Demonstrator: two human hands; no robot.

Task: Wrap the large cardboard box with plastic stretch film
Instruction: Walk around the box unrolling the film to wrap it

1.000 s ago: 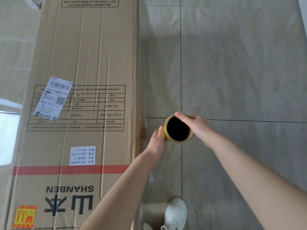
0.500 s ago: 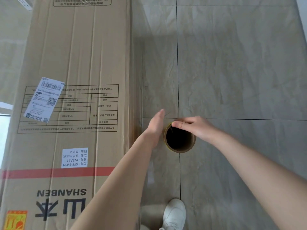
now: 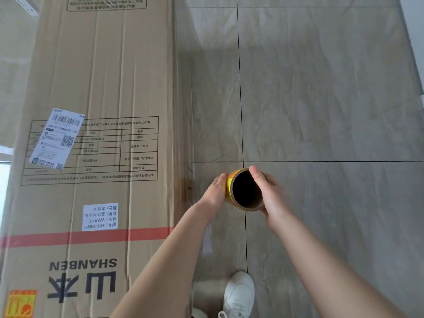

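A tall brown cardboard box with printed tables, a red stripe and a white shipping label fills the left half of the head view. Clear stretch film lies glossy over its right side face. The film roll, a cardboard tube with a yellow band, is seen end-on just right of the box's edge. My right hand grips the tube, thumb hooked over its rim. My left hand presses flat, fingers straight, against the roll's left side.
Grey tiled floor with dark grout lines stretches to the right of the box. My white shoe stands at the bottom near the box's foot. A white wall edge runs down the far right.
My left hand, lifted off the roll half a second ago, is back against its left side. The roll has tilted a little and its yellow band shows again.
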